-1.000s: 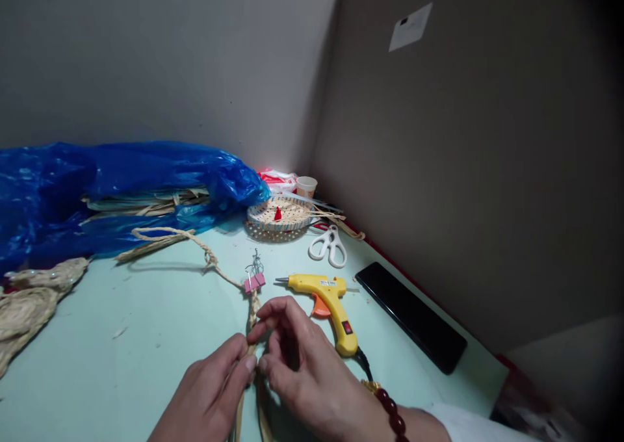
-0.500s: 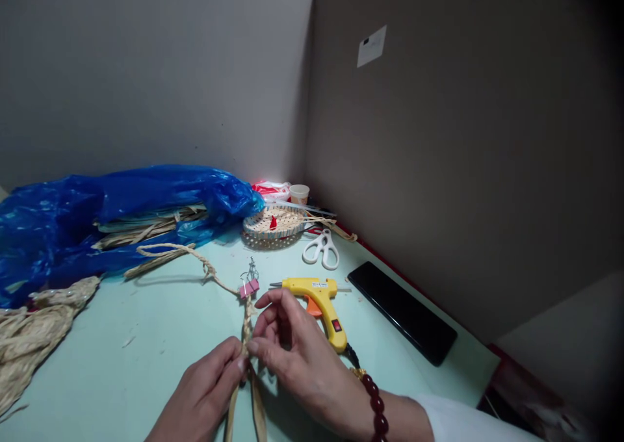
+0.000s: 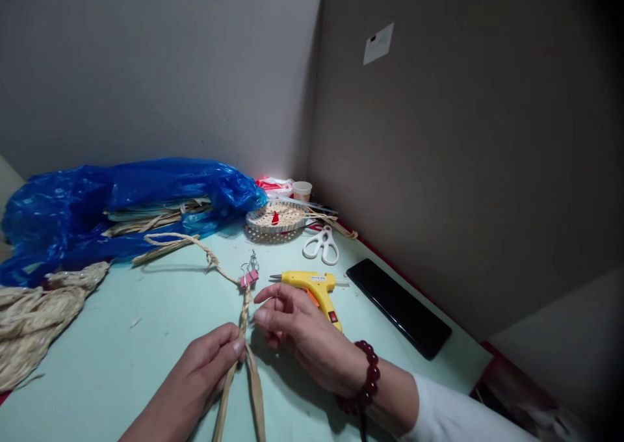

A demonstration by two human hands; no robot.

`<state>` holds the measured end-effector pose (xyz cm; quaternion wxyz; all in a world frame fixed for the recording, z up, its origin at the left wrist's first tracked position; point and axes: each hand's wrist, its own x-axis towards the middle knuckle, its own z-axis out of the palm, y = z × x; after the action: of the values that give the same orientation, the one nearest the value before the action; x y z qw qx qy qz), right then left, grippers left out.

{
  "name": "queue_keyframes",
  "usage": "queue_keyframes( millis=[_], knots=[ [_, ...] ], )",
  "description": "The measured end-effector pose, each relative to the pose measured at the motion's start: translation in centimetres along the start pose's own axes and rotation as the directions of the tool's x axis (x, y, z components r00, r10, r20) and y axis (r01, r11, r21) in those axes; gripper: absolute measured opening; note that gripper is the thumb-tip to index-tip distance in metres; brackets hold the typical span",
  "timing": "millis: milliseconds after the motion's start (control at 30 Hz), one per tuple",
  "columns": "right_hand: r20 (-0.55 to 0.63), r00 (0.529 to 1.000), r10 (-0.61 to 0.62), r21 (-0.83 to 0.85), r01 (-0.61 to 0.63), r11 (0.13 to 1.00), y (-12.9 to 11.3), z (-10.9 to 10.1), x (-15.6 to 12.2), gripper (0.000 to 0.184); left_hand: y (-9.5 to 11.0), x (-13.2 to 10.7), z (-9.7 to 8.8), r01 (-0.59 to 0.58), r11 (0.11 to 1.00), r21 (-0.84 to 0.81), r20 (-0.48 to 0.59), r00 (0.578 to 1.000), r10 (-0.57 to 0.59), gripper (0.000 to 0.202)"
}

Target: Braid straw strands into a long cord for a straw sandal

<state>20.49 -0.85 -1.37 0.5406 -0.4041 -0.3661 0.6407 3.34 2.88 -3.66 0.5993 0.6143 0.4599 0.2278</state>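
Observation:
A thin straw braid (image 3: 244,309) runs down from a pink binder clip (image 3: 249,277), which grips its upper part. My left hand (image 3: 209,364) pinches the braid's lower end between thumb and fingers. Below that grip, loose flat strands (image 3: 254,390) hang apart toward the bottom edge. Just right of the braid is my right hand (image 3: 297,328), its fingers half curled and apart, with nothing visible in them. A beaded bracelet circles that wrist. Beyond the clip, a straw cord (image 3: 221,270) loops away to the left. The right hand partly covers a yellow glue gun (image 3: 312,281).
White-handled scissors (image 3: 322,245) lie behind the glue gun, a black phone (image 3: 400,309) to its right. Farther back are a woven basket (image 3: 277,220) and a paper cup (image 3: 302,190). At left are a blue plastic bag (image 3: 160,179) of dried leaves and a woven straw piece (image 3: 43,325).
My right hand has let go of the braid and drawn slightly away to the right. My left hand keeps its pinch. The whole view has shifted a little.

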Motion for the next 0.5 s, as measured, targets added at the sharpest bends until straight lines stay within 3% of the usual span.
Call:
queue_keyframes(
  millis=[100,167,233,333,500],
  knots=[
    [-0.03,0.996,-0.085,-0.302,0.072,0.951,-0.2,-0.2,-0.1,0.015,0.0,-0.3,0.0,0.069,0.994,-0.085,0.066,0.996,-0.063,0.038],
    [0.003,0.989,-0.151,-0.571,0.126,0.811,-0.2,-0.2,-0.3,0.013,0.1,-0.5,0.1,0.099,0.986,-0.132,0.088,0.992,-0.087,0.038],
    [0.083,0.984,-0.159,-0.721,0.17,0.672,-0.2,0.0,-0.5,0.014,0.3,-0.6,0.2,0.105,0.979,-0.174,0.12,0.989,-0.085,0.04],
    [0.183,0.977,-0.113,-0.754,0.213,0.622,0.1,0.2,-0.5,0.015,0.6,-0.9,0.4,0.104,0.976,-0.189,0.139,0.987,-0.079,0.04],
    [0.19,0.976,-0.104,-0.774,0.214,0.596,0.7,0.3,-0.4,0.016,1.0,-1.1,0.5,0.015,0.996,-0.083,0.1,0.995,-0.007,0.035]
  ],
)
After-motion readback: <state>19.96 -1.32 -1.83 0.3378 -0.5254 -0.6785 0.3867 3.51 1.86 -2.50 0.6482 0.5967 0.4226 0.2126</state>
